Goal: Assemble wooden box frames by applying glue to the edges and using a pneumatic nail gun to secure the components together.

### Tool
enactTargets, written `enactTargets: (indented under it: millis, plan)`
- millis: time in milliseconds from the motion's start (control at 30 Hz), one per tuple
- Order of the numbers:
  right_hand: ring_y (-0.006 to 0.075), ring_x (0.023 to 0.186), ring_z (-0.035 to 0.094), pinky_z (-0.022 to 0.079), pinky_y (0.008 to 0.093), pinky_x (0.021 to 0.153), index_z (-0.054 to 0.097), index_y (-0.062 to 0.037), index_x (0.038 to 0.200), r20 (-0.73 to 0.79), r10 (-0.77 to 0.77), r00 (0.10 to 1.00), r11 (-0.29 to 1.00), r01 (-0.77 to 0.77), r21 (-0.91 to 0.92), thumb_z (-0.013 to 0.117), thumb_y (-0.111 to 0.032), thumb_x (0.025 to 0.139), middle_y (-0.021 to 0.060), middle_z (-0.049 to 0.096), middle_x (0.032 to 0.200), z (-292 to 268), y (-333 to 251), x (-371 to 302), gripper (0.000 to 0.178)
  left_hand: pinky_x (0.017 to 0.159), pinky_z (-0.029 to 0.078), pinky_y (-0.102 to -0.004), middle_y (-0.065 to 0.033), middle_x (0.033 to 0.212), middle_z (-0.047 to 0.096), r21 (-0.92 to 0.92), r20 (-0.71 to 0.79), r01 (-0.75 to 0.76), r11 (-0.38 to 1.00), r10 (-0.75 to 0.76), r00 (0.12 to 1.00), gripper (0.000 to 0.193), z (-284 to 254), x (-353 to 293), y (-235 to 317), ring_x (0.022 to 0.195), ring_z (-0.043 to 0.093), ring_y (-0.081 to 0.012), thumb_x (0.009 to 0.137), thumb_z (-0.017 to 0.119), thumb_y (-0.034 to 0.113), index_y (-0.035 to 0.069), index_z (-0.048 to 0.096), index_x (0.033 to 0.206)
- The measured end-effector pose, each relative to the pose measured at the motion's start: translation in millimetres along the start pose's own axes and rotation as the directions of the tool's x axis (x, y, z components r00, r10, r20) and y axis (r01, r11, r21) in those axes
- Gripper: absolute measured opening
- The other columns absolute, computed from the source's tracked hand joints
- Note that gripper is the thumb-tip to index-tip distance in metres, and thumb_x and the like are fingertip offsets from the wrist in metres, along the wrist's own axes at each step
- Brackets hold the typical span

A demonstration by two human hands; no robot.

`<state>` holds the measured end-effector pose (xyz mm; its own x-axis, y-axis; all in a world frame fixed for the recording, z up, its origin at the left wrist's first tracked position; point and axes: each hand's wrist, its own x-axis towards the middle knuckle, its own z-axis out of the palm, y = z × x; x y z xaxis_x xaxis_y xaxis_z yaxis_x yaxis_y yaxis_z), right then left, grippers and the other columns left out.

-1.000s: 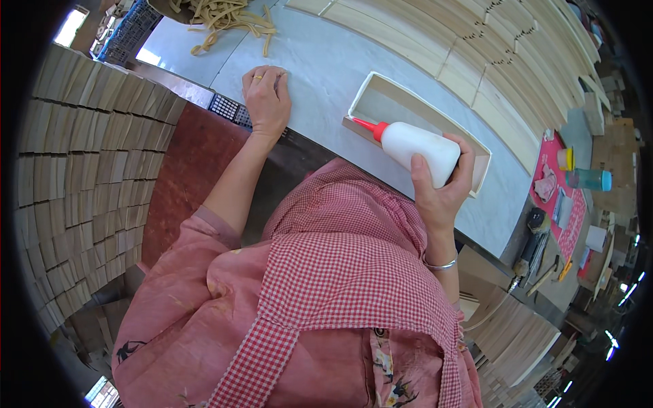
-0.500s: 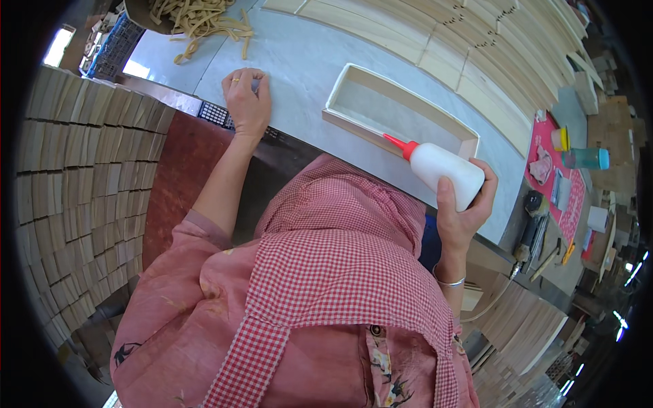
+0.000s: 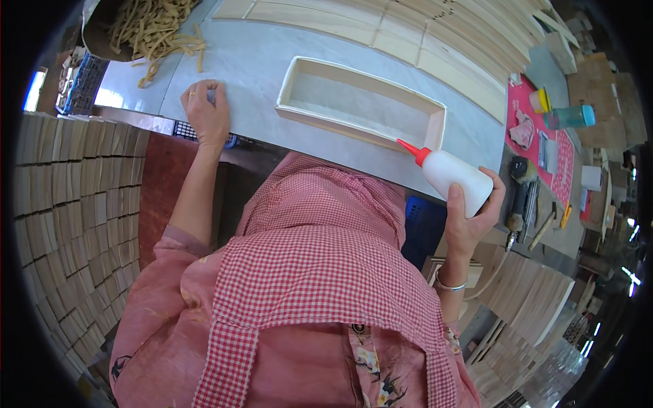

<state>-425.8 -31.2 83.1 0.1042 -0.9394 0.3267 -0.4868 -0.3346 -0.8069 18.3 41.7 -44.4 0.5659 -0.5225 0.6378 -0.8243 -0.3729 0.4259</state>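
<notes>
My right hand [image 3: 475, 207] is wrapped round a white glue bottle [image 3: 454, 178] with a red pointed nozzle. The bottle lies tilted in the hand, its nozzle pointing left at the near right side of a shallow wooden frame [image 3: 333, 125]. That long rectangular frame rests on the pale tabletop [image 3: 252, 85], and its upper edges look white. To the left of the frame, my left hand [image 3: 207, 112] rests near the table's front edge, fingers curled in, with nothing seen in them.
Rubber bands [image 3: 153, 30] spill from a container at the far left. Rows of thin wooden boards [image 3: 401, 41] line the back. Stacked wood blocks [image 3: 75, 224] stand at the left. A turquoise bottle [image 3: 570, 117], a yellow-rimmed tub [image 3: 541, 100] and a hammer [image 3: 543, 230] are at the right.
The view has shifted, so the table things appear farther left. The glue bottle has moved right relative to the frame, its nozzle now by the frame's near right corner. The left hand stays curled.
</notes>
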Motion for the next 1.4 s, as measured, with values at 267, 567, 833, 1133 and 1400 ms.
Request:
enactTargets:
  millis: [267,567,833,1133,1400]
  plan:
    - [0.0239,0.094,0.058,0.051,0.0336,0.083,0.052,-0.0036,0.126,-0.091,0.082,0.992,0.996,-0.085,-0.032,0.074,-0.015,0.081,0.0132,0.059,0.113,-28.7,10.9,-7.1,0.051,0.09,0.045,-0.037,-0.0072,0.096,0.067,0.04,0.023,0.009,0.999,-0.01,1.0,0.008,-1.0,-1.9,-2.1,0.1,0.055,-0.0289,0.088,0.067,0.015,0.008,0.067,0.092]
    - [0.0255,0.098,0.058,0.049,0.0352,0.088,0.052,-0.0035,0.125,-0.199,0.126,0.972,0.989,-0.139,-0.054,0.072,-0.016,0.082,0.0133,0.059,0.116,-45.0,22.8,-6.8,0.049,0.092,0.045,-0.0378,-0.0074,0.098,0.068,0.017,0.056,0.014,1.0,-0.015,0.998,0.01,4.4,3.0,-2.0,0.102,0.055,-0.0296,0.088,0.067,0.015,0.008,0.068,0.095]
    - [0.0246,0.097,0.056,0.047,0.0356,0.088,0.052,-0.0022,0.117,-0.518,0.203,0.831,0.976,-0.127,0.18,0.069,-0.018,0.084,0.0131,0.057,0.11,-48.4,77.8,27.5,0.04,0.093,0.044,-0.0377,-0.0078,0.1,0.064,0.056,0.084,0.009,0.998,-0.013,0.996,0.008,-4.7,1.3,2.5,0.1,0.054,-0.0274,0.091,0.065,0.011,0.005,0.066,0.095]
    - [0.028,0.081,0.055,0.05,0.0378,0.077,0.044,-0.0041,0.096,-0.503,0.133,0.854,0.933,-0.279,-0.228,0.077,-0.023,0.075,0.0125,0.054,0.094,-61.6,195.5,214.5,0.043,0.096,0.042,-0.0371,-0.0093,0.104,0.064,-0.011,0.137,0.088,0.996,-0.086,0.987,0.015,-9.2,-3.9,-4.0,0.102,0.053,-0.0274,0.099,0.053,0.009,0.002,0.065,0.102]
    - [0.041,0.082,0.067,0.054,0.0466,0.076,0.062,0.0001,0.102,-0.345,0.157,0.925,0.789,-0.328,-0.52,0.074,-0.029,0.082,0.0196,0.069,0.089,-45.2,227.4,273.4,0.037,0.098,0.042,-0.0369,-0.0117,0.114,0.067,0.06,0.273,0.182,0.981,-0.192,0.943,0.027,-3.1,8.1,-25.4,0.108,0.055,-0.0294,0.102,0.05,0.018,0.003,0.069,0.114]
